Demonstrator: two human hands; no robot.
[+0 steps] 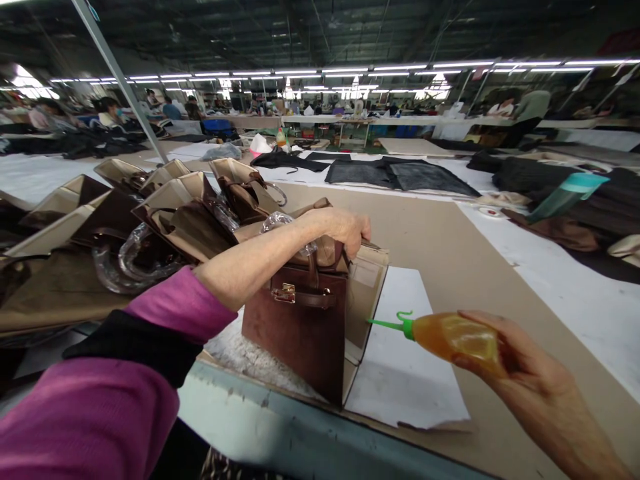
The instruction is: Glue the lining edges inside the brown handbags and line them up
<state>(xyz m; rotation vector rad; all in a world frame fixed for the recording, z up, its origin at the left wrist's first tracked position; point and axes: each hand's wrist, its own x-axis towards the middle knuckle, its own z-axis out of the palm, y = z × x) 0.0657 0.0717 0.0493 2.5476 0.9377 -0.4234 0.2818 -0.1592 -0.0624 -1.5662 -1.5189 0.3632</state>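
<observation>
A brown handbag (300, 340) with a metal clasp and plastic-wrapped handles stands upright at the table's front edge. Its pale side panel (364, 300) faces right. My left hand (345, 229) reaches over the top of the bag, fingers curled down on its upper right edge. In my right hand (525, 353) is a squeeze bottle (455, 340) of amber liquid, held sideways. The bottle's thin green nozzle points left, its tip close to the bag's side panel; whether it touches, I cannot tell.
Several similar unfinished bags (170, 207) crowd the left side. White paper (410, 360) lies right of the bag. Farther back are dark fabric pieces (395, 173); a teal-lidded bottle (570, 195) leans on cloth at right. A metal post (120, 80) rises at left. People work in the background.
</observation>
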